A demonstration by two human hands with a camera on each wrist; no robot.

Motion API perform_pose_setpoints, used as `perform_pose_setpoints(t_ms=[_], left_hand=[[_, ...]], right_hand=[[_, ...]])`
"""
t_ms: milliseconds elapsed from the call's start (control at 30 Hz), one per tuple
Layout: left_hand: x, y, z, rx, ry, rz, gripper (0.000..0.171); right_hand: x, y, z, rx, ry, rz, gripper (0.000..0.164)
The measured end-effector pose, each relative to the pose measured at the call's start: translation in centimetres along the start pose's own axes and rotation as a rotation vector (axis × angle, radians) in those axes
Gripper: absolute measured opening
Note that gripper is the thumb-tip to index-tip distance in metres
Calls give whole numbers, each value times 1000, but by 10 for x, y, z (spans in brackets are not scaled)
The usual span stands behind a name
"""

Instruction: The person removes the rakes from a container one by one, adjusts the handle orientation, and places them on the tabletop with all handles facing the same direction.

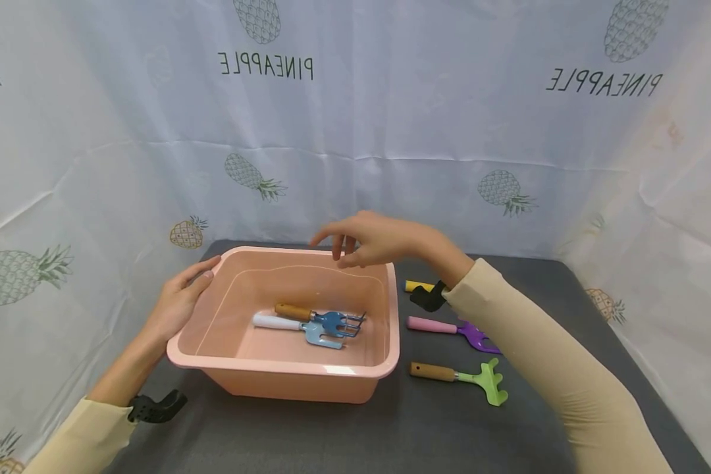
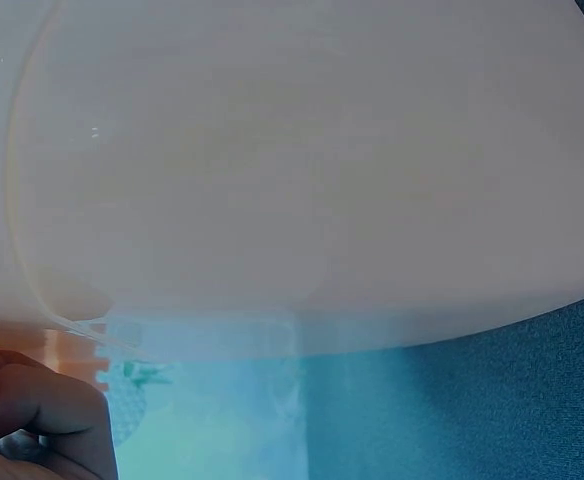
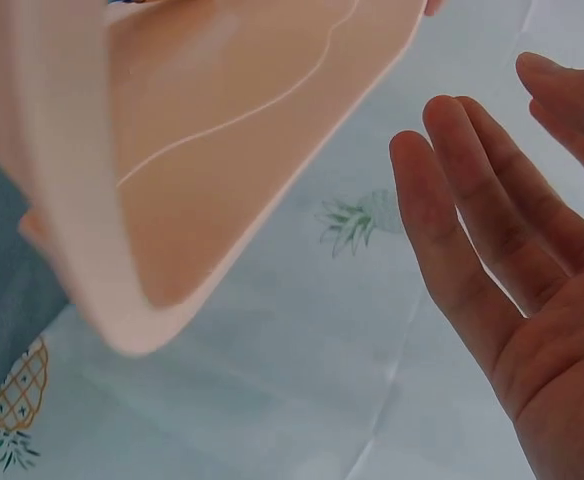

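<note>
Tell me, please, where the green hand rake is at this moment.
In the head view, the green hand rake lies on the dark table, to the right of the pink tub and nearer the camera than the pink-handled purple fork.

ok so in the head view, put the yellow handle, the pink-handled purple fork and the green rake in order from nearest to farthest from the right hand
From the right hand:
1. Yellow handle: right of the basin, toward the back, partly hidden.
2. Pink-handled purple fork: middle of the row.
3. Green rake: nearest the front.
</note>
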State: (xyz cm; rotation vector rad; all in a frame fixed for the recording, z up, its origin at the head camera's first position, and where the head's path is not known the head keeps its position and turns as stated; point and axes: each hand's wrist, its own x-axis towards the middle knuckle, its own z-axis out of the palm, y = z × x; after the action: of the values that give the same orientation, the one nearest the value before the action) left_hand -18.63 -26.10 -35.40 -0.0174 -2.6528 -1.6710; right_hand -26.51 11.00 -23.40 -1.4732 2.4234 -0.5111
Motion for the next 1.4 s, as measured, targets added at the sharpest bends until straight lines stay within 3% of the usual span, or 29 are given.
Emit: perform_pose_setpoints(t_ms=[267,533,800,1200,1300,1400], left_hand=[[0,-1,-1,28,21,33,60],[0,-1,0,4,2,-5,61],[0,-2,-2,56,26,45,60],[0,-2,-2,71,29,52,60],[0,-2,-2,68,32,50,60],[0,-2,-2,71,31,53,60]], right_hand=[[40,-7,12,84,-102,19,48],[73,-9,31,88,-146,41,49],[98,-5,50,84,-240,99,51],[110,12,81,349,-432,275,69],[110,13,86,407,-433,318,72],[108,10,92,600,-386,390,71]])
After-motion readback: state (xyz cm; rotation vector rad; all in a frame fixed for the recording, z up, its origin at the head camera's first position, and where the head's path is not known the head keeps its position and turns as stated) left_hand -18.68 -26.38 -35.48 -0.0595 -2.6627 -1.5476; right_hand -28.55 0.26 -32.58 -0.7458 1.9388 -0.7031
